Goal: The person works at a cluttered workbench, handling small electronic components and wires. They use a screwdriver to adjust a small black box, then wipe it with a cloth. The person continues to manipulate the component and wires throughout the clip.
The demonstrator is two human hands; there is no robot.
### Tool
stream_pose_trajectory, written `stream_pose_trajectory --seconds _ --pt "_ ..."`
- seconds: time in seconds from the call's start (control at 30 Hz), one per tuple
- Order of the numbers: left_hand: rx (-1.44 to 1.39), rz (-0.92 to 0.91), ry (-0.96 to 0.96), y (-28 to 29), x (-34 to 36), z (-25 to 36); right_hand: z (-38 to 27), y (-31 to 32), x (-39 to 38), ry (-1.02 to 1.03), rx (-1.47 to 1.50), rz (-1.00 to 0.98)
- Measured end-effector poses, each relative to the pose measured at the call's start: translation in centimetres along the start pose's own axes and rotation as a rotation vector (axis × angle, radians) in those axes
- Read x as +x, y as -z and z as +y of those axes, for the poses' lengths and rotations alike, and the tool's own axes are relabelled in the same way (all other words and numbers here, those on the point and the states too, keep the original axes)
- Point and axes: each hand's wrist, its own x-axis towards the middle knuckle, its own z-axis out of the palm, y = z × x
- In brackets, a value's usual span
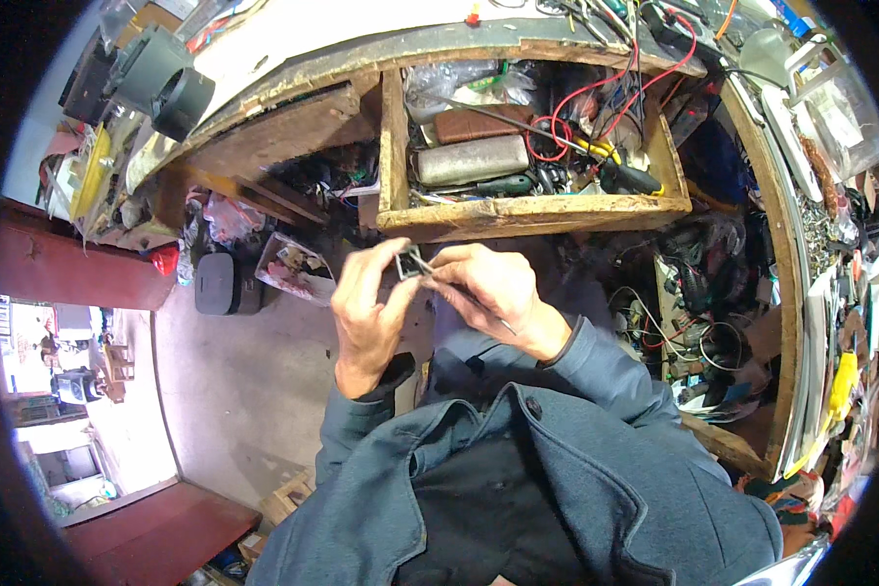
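Observation:
My left hand [366,308] pinches a small, square-framed metal and black part [410,264] between thumb and fingertips. The part's exact kind is too small to make out. Meeting it from the other side, my right hand [488,293] is closed around a slim metal tool, perhaps tweezers [503,323], whose thin end sticks out past the palm. The tool's other end reaches to the part. Both hands are held up in front of my chest, just below the front edge of an open wooden drawer [537,215].
The drawer holds a grey case [472,162], a brown case [481,122], a yellow-and-black handled tool [630,176] and red wires [555,127]. Above is a cluttered workbench [361,44]. Cables fill a shelf at right. A black bin [229,283] and a white box [293,269] stand at left.

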Motion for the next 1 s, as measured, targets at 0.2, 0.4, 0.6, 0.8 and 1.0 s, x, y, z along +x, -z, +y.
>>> stream_pose_trajectory --seconds 0.2,0.4,0.6,0.8,1.0 --pt "0.129 0.042 -0.141 0.6 3.0 -1.2 1.4 0.1 1.8 -0.050 0.059 0.056" --pt "-0.053 0.015 0.008 0.0 2.6 -2.9 2.0 -1.7 1.1 -0.139 0.141 0.060" --pt "-0.196 0.016 0.068 -0.3 2.5 -2.8 2.4 -3.1 0.5 -0.103 0.157 0.085" --pt "-0.085 0.043 -0.003 -0.6 2.1 -3.8 2.2 -3.2 0.2 -0.129 0.138 0.102" --pt "-0.076 0.072 -0.002 -1.1 1.9 -3.8 2.7 -3.3 -0.1 -0.135 0.159 0.079"
